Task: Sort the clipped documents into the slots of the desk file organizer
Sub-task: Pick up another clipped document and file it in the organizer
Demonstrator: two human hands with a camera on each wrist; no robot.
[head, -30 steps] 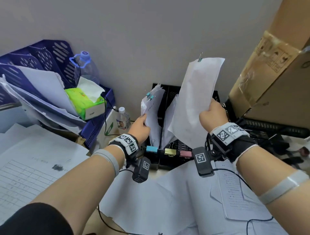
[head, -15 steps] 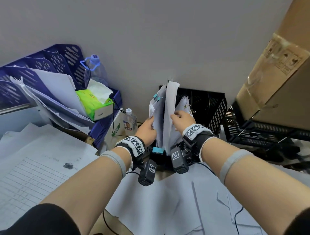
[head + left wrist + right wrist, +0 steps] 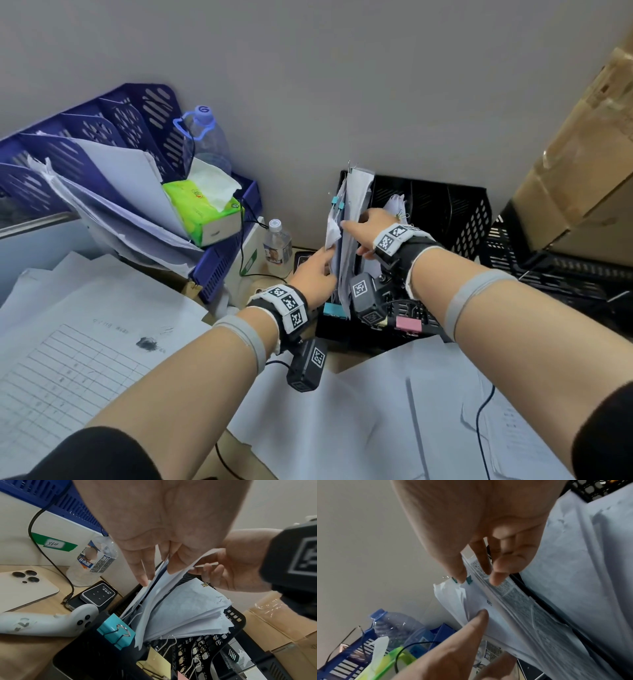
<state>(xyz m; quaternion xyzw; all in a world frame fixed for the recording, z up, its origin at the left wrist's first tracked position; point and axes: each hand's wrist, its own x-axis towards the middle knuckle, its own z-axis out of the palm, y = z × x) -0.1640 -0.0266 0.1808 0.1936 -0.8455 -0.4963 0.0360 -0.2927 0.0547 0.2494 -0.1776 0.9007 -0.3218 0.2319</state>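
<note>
The black desk file organizer (image 3: 431, 212) stands against the wall. Clipped documents (image 3: 352, 219) stand upright in its leftmost slot, small teal clips (image 3: 337, 204) at their top. My left hand (image 3: 317, 270) touches the sheets from the left with straight fingers (image 3: 143, 578), some sheets (image 3: 173, 601) running between the fingers. My right hand (image 3: 368, 226) reaches over from the right, its fingertips (image 3: 496, 580) lying on the top edges of the stack (image 3: 513, 601). A second bundle (image 3: 192, 609) with a gold clip leans in the neighbouring slot. Teal (image 3: 334, 310) and pink (image 3: 407, 323) binder clips sit on the organizer's front edge.
A blue organizer (image 3: 102, 137) with papers, a green tissue pack (image 3: 202, 212) and a large bottle (image 3: 205, 140) stands left. A small bottle (image 3: 277, 246), phone (image 3: 25, 585) and white controller (image 3: 42, 622) lie beside the slots. Cardboard box (image 3: 582, 154) and black crates (image 3: 548, 263) are right; loose sheets (image 3: 85, 342) cover the desk.
My right hand brought the raised clipped document down into the leftmost slot and now lies across its top. My left hand stayed against the sheets at the left.
</note>
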